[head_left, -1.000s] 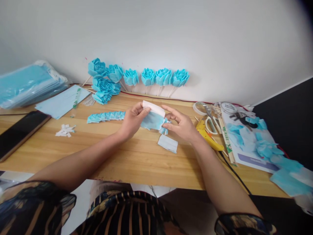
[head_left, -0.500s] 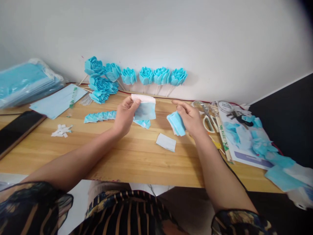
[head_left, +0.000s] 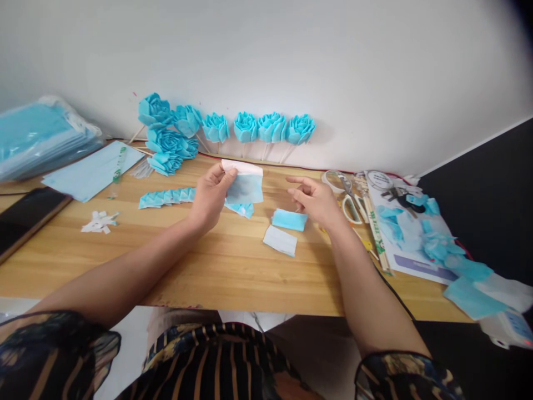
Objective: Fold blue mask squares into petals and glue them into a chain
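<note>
Between the thumb and fingers of my left hand is a blue fabric piece with a white upper edge, held above the table. My right hand has its fingers apart, just above a small blue stack lying on the wood. A pale rectangular piece lies directly in front of that stack. Behind and beside my left hand runs a row of folded blue pieces, partly hidden by the hand. A blue folded piece shows under the held fabric.
Blue flowers on sticks lean against the wall. At left are packaged masks, a phone and white scraps. Scissors, a tape roll and blue scraps lie at right.
The blue stack has left my right hand and now lies on the table behind the pale piece. My right hand's fingers have opened. My left hand still holds the fabric.
</note>
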`<state>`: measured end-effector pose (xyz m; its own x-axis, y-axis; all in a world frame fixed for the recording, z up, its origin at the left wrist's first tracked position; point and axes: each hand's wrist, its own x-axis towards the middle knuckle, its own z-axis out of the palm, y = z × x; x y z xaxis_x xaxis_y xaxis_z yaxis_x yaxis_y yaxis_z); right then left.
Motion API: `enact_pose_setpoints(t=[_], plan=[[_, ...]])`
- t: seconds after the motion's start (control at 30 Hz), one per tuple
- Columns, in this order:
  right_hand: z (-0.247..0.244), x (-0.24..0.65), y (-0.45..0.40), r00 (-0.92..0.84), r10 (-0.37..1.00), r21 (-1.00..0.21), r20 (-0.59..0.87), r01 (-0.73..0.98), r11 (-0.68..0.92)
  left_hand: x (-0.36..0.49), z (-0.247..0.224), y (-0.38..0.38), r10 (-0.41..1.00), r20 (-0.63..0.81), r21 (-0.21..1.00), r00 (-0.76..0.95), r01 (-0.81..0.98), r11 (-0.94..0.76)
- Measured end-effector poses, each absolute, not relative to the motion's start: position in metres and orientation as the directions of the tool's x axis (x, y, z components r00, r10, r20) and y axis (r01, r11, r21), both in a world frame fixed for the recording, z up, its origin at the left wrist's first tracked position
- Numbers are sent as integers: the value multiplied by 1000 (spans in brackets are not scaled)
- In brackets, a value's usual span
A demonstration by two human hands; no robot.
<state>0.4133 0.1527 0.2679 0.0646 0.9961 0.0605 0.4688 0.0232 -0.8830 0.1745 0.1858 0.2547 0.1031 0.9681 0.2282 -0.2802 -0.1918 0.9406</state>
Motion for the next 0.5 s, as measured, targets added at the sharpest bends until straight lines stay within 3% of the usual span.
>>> enact_pose_setpoints(t=[0.13,0.33,0.5], plan=[[268,422,153,11,995,-848,96,525,75,174,253,187,969,224,942,100,-277,-189],[275,433,147,-131,979,-690,156,695,203,173,254,186,970,218,944,107,-277,-182],[290,423,138,-491,871,-665,-33,661,347,174,254,186,973,204,938,104,-306,-164]])
